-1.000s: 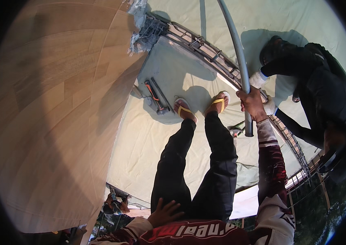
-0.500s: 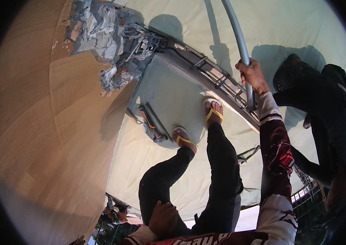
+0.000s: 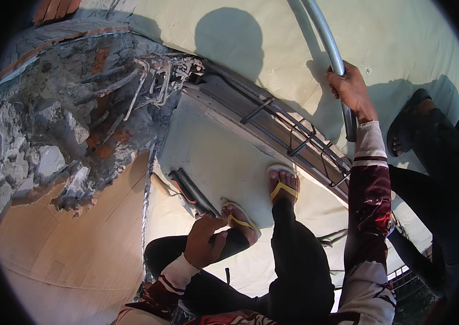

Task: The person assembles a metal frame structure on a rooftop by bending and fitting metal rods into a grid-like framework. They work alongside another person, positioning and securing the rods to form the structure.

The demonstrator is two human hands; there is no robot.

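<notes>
My right hand [image 3: 351, 93] is closed round a grey metal pipe [image 3: 322, 32], close to its lower end. The pipe rises and curves out past the top of the view. Over my bent left leg, my left hand [image 3: 205, 242] is held with fingers half curled and the thumb apart, nothing visible in it. Just beyond its fingertips lie a dark straight bar [image 3: 197, 190] and an orange-and-black tool, partly hidden, beside a wooden handle [image 3: 160, 184]. A steel rebar cage [image 3: 278, 125] runs along a narrow trough ahead of my feet.
Broken masonry [image 3: 50, 130] with bent rebar [image 3: 159, 78] sticking out fills the left, above a tan panelled surface [image 3: 77, 244]. Another person's dark-clothed legs [image 3: 441, 151] are close on the right. A green-handled tool [image 3: 332, 237] lies right of my leg on the pale sheet.
My view has swung left, bringing more broken masonry into sight. My left hand has moved up and forward from my lap toward the tools. My right hand still grips the pipe.
</notes>
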